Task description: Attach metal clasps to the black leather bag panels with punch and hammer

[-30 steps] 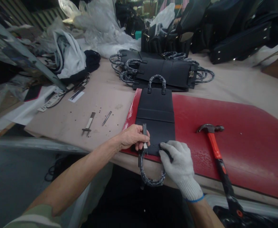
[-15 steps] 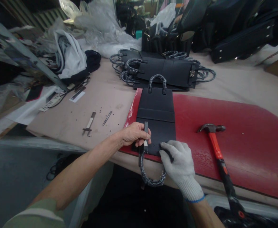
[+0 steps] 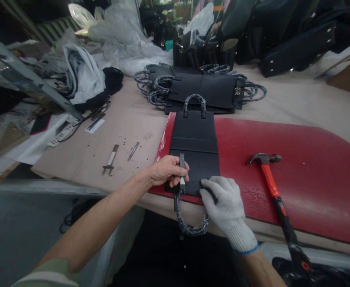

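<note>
Gripping a slim metal tool (image 3: 182,160) between thumb and fingers, the bare left hand (image 3: 170,171) holds it nearly upright over the near part of a black bag piece (image 3: 195,128) in the head view. The tool's lower end is dark against dark material, so whether its tip touches the surface cannot be told. The gloved right hand (image 3: 224,201) rests at the piece's near right corner, fingers bent; its palm is out of sight, and whether it grips the corner or only presses on it is unclear.

The piece lies flat at the left end of a red mat (image 3: 306,171) on the counter (image 3: 127,115), its near left corner partly covered by the left hand. One wrapped handle (image 3: 195,97) stands out at its far end; another, the near handle (image 3: 191,230), hangs past the counter's edge, its right end lost behind the glove.

A hammer (image 3: 270,181) lies to the right, its black grip running beyond the mat. On the left are a pronged tool (image 3: 111,157) and a short rod (image 3: 133,151). Behind, stacked black bags (image 3: 204,89) overlap too closely to count, and the dark bags (image 3: 297,50) at upper right are cut off by the frame.
</note>
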A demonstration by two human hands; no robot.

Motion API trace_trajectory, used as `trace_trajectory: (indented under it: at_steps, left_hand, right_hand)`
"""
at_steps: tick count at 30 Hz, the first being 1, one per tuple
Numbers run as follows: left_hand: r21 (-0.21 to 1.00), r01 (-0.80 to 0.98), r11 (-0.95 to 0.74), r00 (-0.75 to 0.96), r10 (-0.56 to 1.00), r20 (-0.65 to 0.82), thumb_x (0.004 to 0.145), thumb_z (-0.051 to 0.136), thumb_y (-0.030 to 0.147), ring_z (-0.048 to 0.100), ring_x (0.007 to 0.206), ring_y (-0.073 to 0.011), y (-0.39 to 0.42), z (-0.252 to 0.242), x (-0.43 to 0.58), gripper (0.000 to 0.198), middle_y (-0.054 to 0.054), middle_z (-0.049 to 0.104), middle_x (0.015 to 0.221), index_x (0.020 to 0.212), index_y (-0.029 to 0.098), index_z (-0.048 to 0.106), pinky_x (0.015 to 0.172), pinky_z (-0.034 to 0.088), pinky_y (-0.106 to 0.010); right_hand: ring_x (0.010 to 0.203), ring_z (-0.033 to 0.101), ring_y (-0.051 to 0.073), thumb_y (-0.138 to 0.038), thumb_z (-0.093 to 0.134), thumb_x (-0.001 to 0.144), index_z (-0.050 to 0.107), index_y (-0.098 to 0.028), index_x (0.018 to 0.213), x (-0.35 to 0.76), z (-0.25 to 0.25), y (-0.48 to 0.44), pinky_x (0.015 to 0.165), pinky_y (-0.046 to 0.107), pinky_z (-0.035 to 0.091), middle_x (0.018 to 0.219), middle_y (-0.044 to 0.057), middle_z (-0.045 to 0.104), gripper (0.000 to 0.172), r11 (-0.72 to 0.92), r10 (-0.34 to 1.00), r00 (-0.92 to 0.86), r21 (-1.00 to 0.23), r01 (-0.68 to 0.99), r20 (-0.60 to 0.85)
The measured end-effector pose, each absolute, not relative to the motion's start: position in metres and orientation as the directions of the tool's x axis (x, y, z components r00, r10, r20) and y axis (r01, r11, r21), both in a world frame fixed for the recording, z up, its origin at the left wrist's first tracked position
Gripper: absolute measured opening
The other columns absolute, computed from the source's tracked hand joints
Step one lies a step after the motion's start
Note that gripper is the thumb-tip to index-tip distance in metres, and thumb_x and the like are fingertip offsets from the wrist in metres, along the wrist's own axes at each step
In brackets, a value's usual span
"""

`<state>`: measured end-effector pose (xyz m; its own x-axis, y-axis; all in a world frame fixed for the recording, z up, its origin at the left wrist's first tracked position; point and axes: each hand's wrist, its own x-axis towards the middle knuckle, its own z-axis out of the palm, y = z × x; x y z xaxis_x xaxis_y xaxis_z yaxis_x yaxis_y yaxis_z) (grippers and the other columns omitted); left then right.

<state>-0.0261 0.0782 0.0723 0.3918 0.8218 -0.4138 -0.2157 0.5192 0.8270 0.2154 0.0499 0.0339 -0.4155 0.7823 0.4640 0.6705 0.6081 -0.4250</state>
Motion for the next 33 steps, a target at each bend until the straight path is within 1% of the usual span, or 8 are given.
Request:
trace_trajectory:
  at_steps: [5, 10, 14, 18, 24, 33]
  left_hand:
    - [0.827, -0.234, 0.511, 0.394, 0.827, -0.400, 0.069, 0.087, 0.028, 0.055, 0.038, -0.0061, 0.077, 0.071, -0.031, 0.039, -0.007, 0.075, 0.073, 0.092, 0.011, 0.061, 0.035, 0.046, -0.015]
    - [0.829, -0.203, 0.521, 0.432, 0.807, -0.402, 0.071, 0.087, 0.029, 0.058, 0.040, -0.0072, 0.077, 0.069, -0.035, 0.040, -0.008, 0.076, 0.078, 0.096, 0.010, 0.062, 0.037, 0.051, -0.017]
    - [0.831, -0.221, 0.511, 0.441, 0.812, -0.382, 0.073, 0.087, 0.029, 0.064, 0.046, -0.0090, 0.076, 0.069, -0.036, 0.042, -0.009, 0.076, 0.085, 0.101, 0.010, 0.061, 0.042, 0.056, -0.019]
    - [0.825, -0.266, 0.499, 0.408, 0.834, -0.373, 0.070, 0.091, 0.030, 0.068, 0.053, -0.0110, 0.072, 0.069, -0.035, 0.049, -0.009, 0.077, 0.089, 0.103, 0.011, 0.061, 0.047, 0.061, -0.021]
    - [0.851, -0.316, 0.420, 0.309, 0.893, -0.326, 0.072, 0.091, 0.031, 0.069, 0.055, -0.0108, 0.063, 0.069, -0.031, 0.049, -0.008, 0.076, 0.091, 0.105, 0.012, 0.060, 0.047, 0.060, -0.019]
    - [0.871, -0.335, 0.360, 0.250, 0.925, -0.286, 0.075, 0.089, 0.031, 0.068, 0.053, -0.0105, 0.053, 0.068, -0.031, 0.047, -0.007, 0.076, 0.091, 0.106, 0.013, 0.059, 0.047, 0.059, -0.020]
  right_hand:
    - [0.090, 0.059, 0.026, -0.024, 0.065, 0.092, 0.074, -0.019, 0.103, 0.215, 0.035, 0.050, 0.081, 0.043, 0.045, 0.097, 0.008, 0.070, 0.015, 0.607, 0.785, -0.418, -0.436, 0.664, 0.457]
    - [0.090, 0.058, 0.026, -0.023, 0.066, 0.091, 0.074, -0.018, 0.102, 0.215, 0.035, 0.050, 0.080, 0.043, 0.045, 0.097, 0.008, 0.070, 0.015, 0.607, 0.784, -0.415, -0.434, 0.665, 0.462]
    - [0.090, 0.058, 0.026, -0.023, 0.065, 0.091, 0.074, -0.018, 0.101, 0.215, 0.035, 0.050, 0.080, 0.042, 0.045, 0.097, 0.008, 0.070, 0.014, 0.607, 0.784, -0.409, -0.439, 0.663, 0.466]
    - [0.090, 0.058, 0.025, -0.023, 0.065, 0.091, 0.074, -0.019, 0.102, 0.215, 0.034, 0.049, 0.080, 0.042, 0.045, 0.097, 0.008, 0.070, 0.015, 0.599, 0.790, -0.397, -0.451, 0.662, 0.467]
    - [0.089, 0.057, 0.025, -0.024, 0.065, 0.090, 0.074, -0.019, 0.102, 0.215, 0.033, 0.048, 0.078, 0.041, 0.043, 0.098, 0.008, 0.070, 0.016, 0.585, 0.800, -0.378, -0.469, 0.662, 0.465]
    - [0.087, 0.057, 0.025, -0.026, 0.064, 0.091, 0.075, -0.019, 0.102, 0.216, 0.032, 0.048, 0.079, 0.041, 0.043, 0.100, 0.009, 0.070, 0.017, 0.571, 0.811, -0.378, -0.462, 0.679, 0.447]
